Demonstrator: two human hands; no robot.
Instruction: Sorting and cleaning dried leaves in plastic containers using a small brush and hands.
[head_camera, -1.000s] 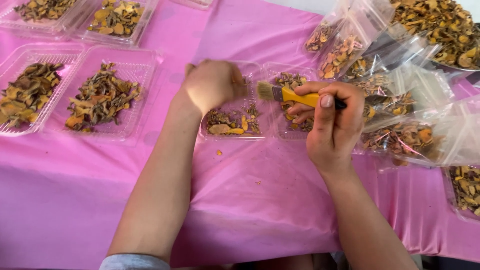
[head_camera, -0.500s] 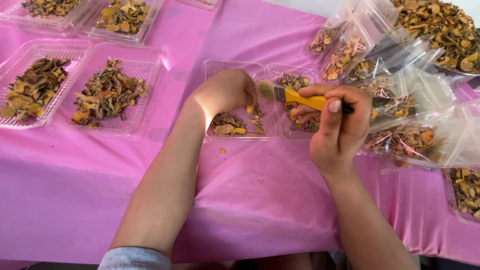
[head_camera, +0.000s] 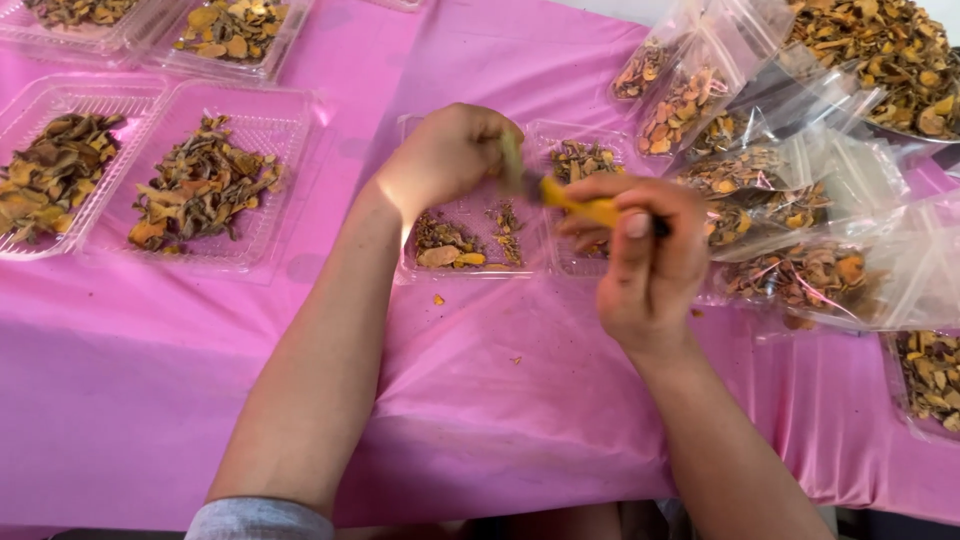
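My right hand (head_camera: 648, 265) grips a small brush with a yellow handle (head_camera: 585, 208), its bristles pointing left against my left hand (head_camera: 446, 155). My left hand is closed in a loose fist above a clear plastic tray (head_camera: 470, 268) that holds a few dried yellow-brown slices; what the fist holds is hidden. Both hands hover over the pink tablecloth (head_camera: 500, 400), near the tray's right half. A second half of the same tray (head_camera: 575, 160) lies behind the brush with more dried pieces.
Two clear trays of dried slices (head_camera: 205, 185) (head_camera: 50, 175) sit at the left, two more (head_camera: 235, 30) at the far left edge. Several clear plastic bags of dried pieces (head_camera: 800, 190) pile up at the right. Loose crumbs (head_camera: 438, 298) dot the cloth.
My left hand has lifted from the tray and drawn toward the brush. The brush in my right hand has moved left until its bristles meet the left fist.
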